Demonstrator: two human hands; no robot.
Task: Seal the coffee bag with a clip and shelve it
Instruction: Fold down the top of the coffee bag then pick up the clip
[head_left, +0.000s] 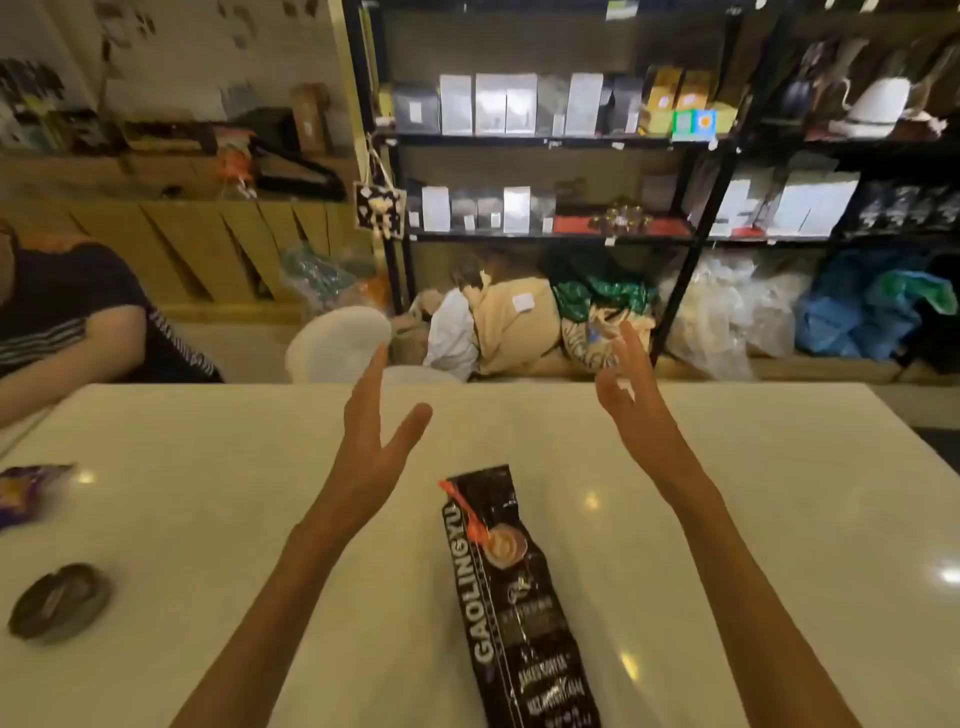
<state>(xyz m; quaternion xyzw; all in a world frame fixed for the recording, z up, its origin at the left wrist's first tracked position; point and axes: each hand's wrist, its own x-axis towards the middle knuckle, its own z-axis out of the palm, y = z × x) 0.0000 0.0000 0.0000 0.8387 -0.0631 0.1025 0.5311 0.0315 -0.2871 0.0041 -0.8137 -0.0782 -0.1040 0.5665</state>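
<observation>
A long black coffee bag (519, 608) lies flat on the white table (218, 519), its top end pointing away from me. An orange clip (470, 517) lies across the bag near that top end. My left hand (371, 441) is raised above the table, left of the bag's top, fingers spread and holding nothing. My right hand (631, 400) hovers to the right of the bag, also with fingers apart and nothing in it. Neither hand touches the bag. Black metal shelves (545, 140) with boxes and packets stand behind the table.
A seated person's arm (78, 332) is at the far left. A dark round dish (60, 603) and a purple packet (26, 493) lie on the table's left side. A white stool (337, 343) and several stuffed sacks (514, 322) crowd the floor under the shelves.
</observation>
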